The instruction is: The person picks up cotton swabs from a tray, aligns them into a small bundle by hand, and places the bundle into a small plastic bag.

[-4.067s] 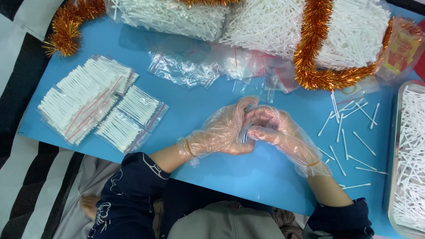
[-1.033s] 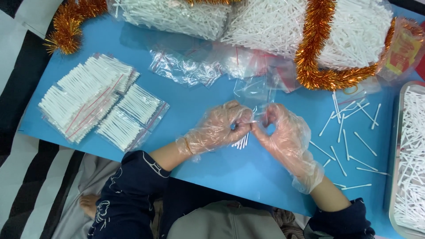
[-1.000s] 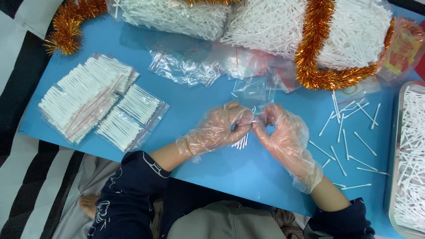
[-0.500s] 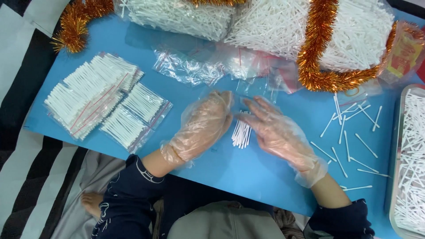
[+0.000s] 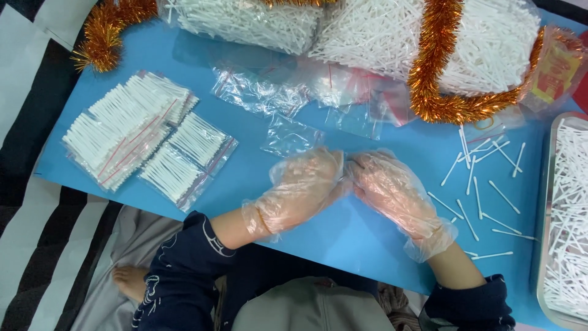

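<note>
Hands: left hand (image 5: 303,190) and right hand (image 5: 392,190), both in clear plastic gloves, lie palm-down and touching on the blue table (image 5: 257,159) — whether either grips swabs underneath, I cannot tell.
Done: filled bags (image 5: 144,141) of cotton swabs stacked at left, at least 3 visible.
Next bag: an empty clear bag (image 5: 291,136) lies just above the left hand.
Left: loose swabs (image 5: 484,184) scattered at right, a metal tray (image 5: 566,220) full of them, big heaps (image 5: 367,27) behind — judged early in the work.
</note>
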